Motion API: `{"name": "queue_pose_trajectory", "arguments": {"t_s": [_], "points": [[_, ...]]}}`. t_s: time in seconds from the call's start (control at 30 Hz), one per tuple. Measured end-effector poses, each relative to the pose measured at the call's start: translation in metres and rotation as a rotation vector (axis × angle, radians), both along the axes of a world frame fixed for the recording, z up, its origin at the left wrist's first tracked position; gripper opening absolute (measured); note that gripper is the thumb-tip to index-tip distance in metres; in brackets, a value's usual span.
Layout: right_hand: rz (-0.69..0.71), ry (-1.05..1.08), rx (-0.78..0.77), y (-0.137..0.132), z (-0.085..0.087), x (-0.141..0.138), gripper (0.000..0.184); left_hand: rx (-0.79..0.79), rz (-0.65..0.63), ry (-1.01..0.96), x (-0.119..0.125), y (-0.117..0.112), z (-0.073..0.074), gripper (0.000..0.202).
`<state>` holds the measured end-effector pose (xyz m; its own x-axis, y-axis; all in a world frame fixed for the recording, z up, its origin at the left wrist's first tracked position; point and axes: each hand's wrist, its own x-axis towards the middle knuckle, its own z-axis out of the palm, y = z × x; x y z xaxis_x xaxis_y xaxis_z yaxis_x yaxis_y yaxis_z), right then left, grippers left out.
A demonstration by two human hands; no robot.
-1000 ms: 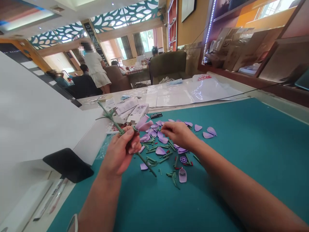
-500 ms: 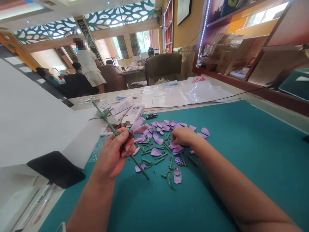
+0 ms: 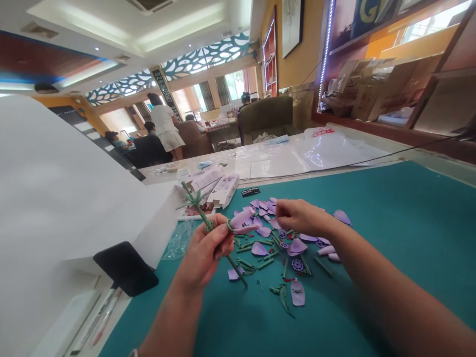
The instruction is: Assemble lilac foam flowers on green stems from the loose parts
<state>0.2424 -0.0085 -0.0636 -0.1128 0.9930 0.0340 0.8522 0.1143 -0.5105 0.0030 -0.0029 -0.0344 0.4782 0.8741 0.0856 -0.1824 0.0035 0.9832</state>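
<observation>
My left hand (image 3: 206, 248) grips a toy flower's green stem (image 3: 202, 214), which slants down to the right with small leaf pieces near its top. Beside its fingertips, pale purple petals (image 3: 243, 222) stand out of a green ring. Over the far side of the loose parts hovers my right hand (image 3: 295, 217), fingers curled downward; whatever they touch is hidden. Below it lie a purple petal (image 3: 297, 246) and a purple wheel-shaped piece (image 3: 297, 265). Nearer me are a flat lilac piece (image 3: 298, 293) and a green leaf piece (image 3: 284, 300).
A green mat (image 3: 238, 327) bears scattered petals, short green tubes and red bits. Behind stand white boxes (image 3: 225, 191) and a black card (image 3: 250, 192). At left are a clear plastic bag (image 3: 180, 240) and a black tablet-like object (image 3: 126, 267). Several people are in the background.
My view has tilted up and turned left. The right hand keeps working in the pile, where more wheel-shaped pieces now show. The left hand still holds the stem.
</observation>
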Motion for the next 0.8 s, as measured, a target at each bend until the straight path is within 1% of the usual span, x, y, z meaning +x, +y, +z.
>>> {"name": "queue_pose_trajectory", "arguments": {"t_s": [0.13, 0.2, 0.27, 0.37, 0.43, 0.5, 0.63, 0.8], "points": [[0.083, 0.417, 0.159, -0.019, 0.019, -0.010, 0.005, 0.034, -0.075, 0.047, -0.002, -0.002, -0.004, 0.027], [0.123, 0.552, 0.174, -0.027, 0.026, -0.016, 0.006, 0.040, -0.101, 0.069, -0.003, -0.004, -0.005, 0.029], [0.140, 0.641, 0.182, -0.035, 0.032, -0.022, 0.008, 0.051, -0.125, 0.097, -0.004, -0.005, -0.007, 0.030], [0.158, 0.680, 0.260, -0.042, 0.038, -0.028, 0.006, 0.089, -0.180, 0.137, -0.007, -0.005, -0.009, 0.030], [0.188, 0.662, 0.333, -0.045, 0.040, -0.031, 0.004, 0.117, -0.210, 0.154, -0.009, -0.005, -0.011, 0.029], [0.207, 0.641, 0.380, -0.046, 0.041, -0.033, 0.007, 0.146, -0.226, 0.174, -0.010, -0.004, -0.014, 0.027], [0.168, 0.669, 0.364, -0.047, 0.040, -0.036, 0.006, 0.200, -0.249, 0.206, -0.012, -0.004, -0.017, 0.025], [0.127, 0.655, 0.353, -0.049, 0.043, -0.039, 0.007, 0.202, -0.283, 0.217, -0.012, -0.005, -0.016, 0.024]]}}
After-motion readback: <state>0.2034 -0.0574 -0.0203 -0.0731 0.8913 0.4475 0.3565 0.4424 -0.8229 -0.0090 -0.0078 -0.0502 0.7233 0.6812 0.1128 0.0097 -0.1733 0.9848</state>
